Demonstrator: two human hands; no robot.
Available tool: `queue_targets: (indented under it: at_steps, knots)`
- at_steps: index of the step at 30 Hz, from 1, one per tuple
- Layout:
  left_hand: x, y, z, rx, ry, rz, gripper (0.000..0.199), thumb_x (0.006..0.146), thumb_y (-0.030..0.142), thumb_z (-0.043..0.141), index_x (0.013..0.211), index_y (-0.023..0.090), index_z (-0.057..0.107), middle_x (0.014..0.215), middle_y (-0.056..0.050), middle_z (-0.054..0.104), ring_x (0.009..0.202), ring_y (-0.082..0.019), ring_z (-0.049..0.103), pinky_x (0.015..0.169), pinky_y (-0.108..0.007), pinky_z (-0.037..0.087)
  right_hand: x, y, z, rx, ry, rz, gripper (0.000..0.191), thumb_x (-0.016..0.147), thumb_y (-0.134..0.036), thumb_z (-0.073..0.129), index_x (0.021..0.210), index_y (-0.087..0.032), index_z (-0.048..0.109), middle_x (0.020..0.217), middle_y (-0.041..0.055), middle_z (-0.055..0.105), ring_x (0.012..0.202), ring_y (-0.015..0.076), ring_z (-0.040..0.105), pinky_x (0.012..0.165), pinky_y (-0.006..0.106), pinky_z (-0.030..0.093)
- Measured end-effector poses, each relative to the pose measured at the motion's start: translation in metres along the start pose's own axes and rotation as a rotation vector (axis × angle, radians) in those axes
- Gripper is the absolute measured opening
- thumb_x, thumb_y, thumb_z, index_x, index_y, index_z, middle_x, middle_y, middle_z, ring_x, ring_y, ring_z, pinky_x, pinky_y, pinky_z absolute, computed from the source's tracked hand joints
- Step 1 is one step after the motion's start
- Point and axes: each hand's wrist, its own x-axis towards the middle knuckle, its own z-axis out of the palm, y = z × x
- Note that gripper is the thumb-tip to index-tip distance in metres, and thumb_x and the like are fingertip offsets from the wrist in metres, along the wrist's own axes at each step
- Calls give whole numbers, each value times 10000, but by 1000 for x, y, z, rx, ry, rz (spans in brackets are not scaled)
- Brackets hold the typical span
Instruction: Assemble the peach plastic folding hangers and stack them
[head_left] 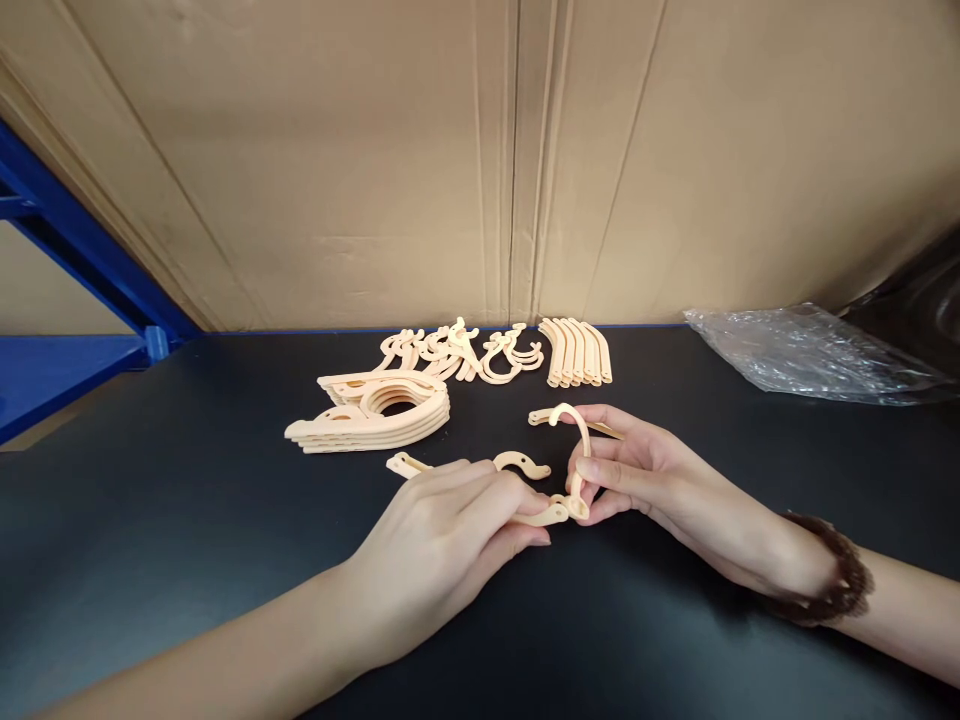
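Observation:
My left hand [457, 540] is closed on a beige flat arm piece [551, 515], whose right end meets the base of a beige hook [581, 445]. The hook stands upright, its curl at the top, pinched between the thumb and fingers of my right hand [630, 465]. Behind the hook, a slim beige strip [541, 416] runs out from my right fingers; their grip on it is partly hidden. A curved beige piece [525, 463] and the end of another strip [407, 464] show just beyond my left hand.
Stacked beige hanger pieces [367, 425] lie at the left centre of the black table [225, 500]. Behind are loose hooks [457, 350] and a row of curved strips [576, 352]. Clear plastic [810, 355] lies back right; a blue frame [82, 230] stands left, before cardboard [337, 160].

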Motion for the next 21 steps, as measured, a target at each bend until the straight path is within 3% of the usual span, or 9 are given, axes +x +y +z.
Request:
queue_targets:
  at_steps: [9, 15, 21]
  knots:
    - [1, 3, 0, 21, -27, 68, 109, 1008, 175, 532, 935, 154, 610, 828, -23, 724, 658, -129, 651, 586, -244, 458, 0, 1, 3, -35, 23, -19, 454, 886, -362, 696, 1262, -216, 489, 792, -20, 677, 752, 148, 689, 754, 317, 573]
    - [0, 3, 2, 54, -3, 1, 113, 1001, 199, 548, 924, 166, 623, 738, 19, 680, 577, -119, 568, 544, -242, 424, 1, 0, 5, -90, 125, -55, 456, 870, -387, 707, 1217, -231, 456, 796, -19, 679, 767, 157, 698, 758, 318, 588]
    - [0, 2, 3, 56, 9, -61, 76, 1006, 225, 537, 958, 187, 583, 776, 30, 683, 629, -125, 626, 564, -234, 466, -2, 0, 9, -104, 158, -147, 541, 878, -374, 697, 1306, -277, 379, 794, -39, 655, 762, 157, 699, 770, 335, 608]
